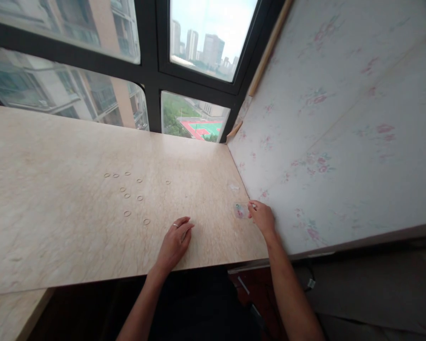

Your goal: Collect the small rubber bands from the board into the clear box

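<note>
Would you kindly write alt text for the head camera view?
A person's right hand is at a small clear container beside a floral wall; the left hand is over a marbled counter, with thin rings scattered farther left.

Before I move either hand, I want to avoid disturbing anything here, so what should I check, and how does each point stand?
1. Thin loops on the counter, none piled up: ok.
2. Loops all in one close cluster: not ok; one lies off to the right of the others.
3. Left hand clear of those loops: ok.
4. Left hand empty: cannot tell; its curled fingers hide the palm.
5. Right hand gripping the clear container: cannot tell; its fingertips are at the container's right edge.
6. Clear piece near the wall away from both hands: ok.
</note>
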The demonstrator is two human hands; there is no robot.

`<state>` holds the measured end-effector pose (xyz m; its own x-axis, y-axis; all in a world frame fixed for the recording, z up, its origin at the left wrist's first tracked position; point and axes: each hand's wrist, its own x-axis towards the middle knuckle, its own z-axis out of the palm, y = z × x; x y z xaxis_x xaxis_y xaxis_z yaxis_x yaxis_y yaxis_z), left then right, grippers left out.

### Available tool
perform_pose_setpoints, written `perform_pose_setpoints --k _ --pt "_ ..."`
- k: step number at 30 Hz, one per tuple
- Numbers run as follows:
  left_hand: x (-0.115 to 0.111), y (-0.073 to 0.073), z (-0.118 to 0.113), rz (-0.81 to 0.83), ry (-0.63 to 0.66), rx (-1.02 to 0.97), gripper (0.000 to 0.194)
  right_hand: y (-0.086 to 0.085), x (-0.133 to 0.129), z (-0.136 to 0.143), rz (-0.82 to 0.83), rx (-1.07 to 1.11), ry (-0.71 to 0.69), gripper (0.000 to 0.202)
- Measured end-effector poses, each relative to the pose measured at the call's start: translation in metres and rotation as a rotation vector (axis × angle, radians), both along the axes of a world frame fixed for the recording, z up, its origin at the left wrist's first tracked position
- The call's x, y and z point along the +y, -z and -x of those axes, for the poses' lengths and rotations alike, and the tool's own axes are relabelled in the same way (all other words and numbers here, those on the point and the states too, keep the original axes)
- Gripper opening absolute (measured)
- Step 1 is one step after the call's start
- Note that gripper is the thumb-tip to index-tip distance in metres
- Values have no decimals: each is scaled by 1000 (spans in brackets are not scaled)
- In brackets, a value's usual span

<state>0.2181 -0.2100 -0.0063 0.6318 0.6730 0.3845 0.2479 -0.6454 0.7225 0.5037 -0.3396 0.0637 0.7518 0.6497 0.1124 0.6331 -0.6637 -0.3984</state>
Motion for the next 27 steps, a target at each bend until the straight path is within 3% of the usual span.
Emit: perform_pose_setpoints --k 9,15,19,22,27 --pt "0 -1 1 58 0 -39 22 5 -27 19 -65 126 30 48" --pt "-1 -4 3 94 28 -21 22 35 -33 59 -104 198 -132 50" --pt "1 -10 15 117 49 -49 25 50 -30 77 -60 53 -90 49" --pt "7 -18 38 88 -74 -35 28 54 -32 75 -48 47 -81 55" --pt "34 -31 88 -41 -445 169 27 59 -37 66 -60 77 -114 69"
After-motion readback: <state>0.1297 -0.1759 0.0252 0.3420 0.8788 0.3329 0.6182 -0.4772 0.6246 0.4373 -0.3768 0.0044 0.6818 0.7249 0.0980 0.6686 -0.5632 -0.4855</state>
